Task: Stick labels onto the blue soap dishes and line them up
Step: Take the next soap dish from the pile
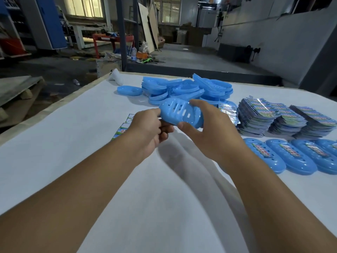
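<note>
A blue slotted soap dish point(179, 112) is held above the white table point(76, 128), tilted, between both hands. My left hand point(148, 127) grips its left end with curled fingers. My right hand point(206, 125) holds its right side, thumb under the near edge and fingers over the far edge. A heap of unlabelled blue dishes point(191, 88) lies behind. Several labelled dishes point(291, 156) lie side by side in a row at the right. Stacks of colourful labels point(273, 115) sit between the heap and the row. A few loose labels point(125, 126) lie under my left hand.
One lone blue dish point(129, 90) lies left of the heap. A white object point(116, 76) sits at the table's far left corner. Beyond the table are a workshop floor, a steel post point(122, 31) and a wooden pallet point(18, 88) at the left.
</note>
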Motion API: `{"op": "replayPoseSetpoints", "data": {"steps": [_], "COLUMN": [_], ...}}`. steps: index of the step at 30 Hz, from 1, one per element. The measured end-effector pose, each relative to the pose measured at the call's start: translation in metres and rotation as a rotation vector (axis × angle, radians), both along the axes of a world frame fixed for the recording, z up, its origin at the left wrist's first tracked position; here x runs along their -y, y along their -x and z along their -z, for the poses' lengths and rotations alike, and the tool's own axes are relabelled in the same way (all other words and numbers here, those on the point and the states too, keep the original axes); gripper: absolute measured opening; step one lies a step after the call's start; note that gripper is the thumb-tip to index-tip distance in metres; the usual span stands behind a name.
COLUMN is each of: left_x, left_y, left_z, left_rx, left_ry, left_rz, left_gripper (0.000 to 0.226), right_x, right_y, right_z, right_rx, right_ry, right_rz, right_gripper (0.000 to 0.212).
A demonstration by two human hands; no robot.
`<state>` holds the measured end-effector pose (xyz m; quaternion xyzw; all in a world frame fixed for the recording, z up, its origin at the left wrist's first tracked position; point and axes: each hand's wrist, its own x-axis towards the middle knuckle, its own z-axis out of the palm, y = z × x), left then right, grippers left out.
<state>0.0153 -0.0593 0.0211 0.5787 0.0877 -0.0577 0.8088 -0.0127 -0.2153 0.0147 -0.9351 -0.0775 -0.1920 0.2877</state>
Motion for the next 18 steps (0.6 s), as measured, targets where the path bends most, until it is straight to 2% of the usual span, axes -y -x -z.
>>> {"op": "replayPoseSetpoints", "data": {"steps": [1, 3, 6, 8, 9, 12, 18], "left_x": [-0.004, -0.015, -0.032, -0.039, -0.041, -0.043, -0.038], "left_y": [-0.001, -0.005, -0.012, -0.011, -0.01, -0.005, -0.007], "left_z": [0.0, 0.002, 0.01, 0.012, 0.012, 0.012, 0.015], "left_rx": [-0.005, 0.045, 0.306, 0.471, 0.524, 0.574, 0.669], "left_ry": [-0.079, -0.383, -0.952, -1.222, -1.288, -1.312, -1.394], "left_rz": [0.014, 0.028, 0.057, 0.165, 0.254, 0.433, 0.458], "left_gripper": [0.026, 0.029, 0.042, 0.052, 0.056, 0.063, 0.05], "right_x": [0.0, 0.0, 0.001, 0.003, 0.004, 0.007, 0.01], "right_y": [0.0, -0.001, -0.001, 0.0, 0.001, 0.001, -0.002], "right_z": [0.0, 0.0, 0.002, 0.004, 0.005, 0.006, 0.009], "right_rx": [-0.027, -0.085, -0.18, -0.252, -0.279, -0.326, -0.34], "right_ry": [0.038, 0.095, 0.192, 0.24, 0.254, 0.304, 0.346], "right_rz": [0.001, -0.008, -0.048, -0.067, -0.068, -0.065, -0.086], "right_gripper": [0.066, 0.067, 0.067, 0.067, 0.066, 0.065, 0.06]}}
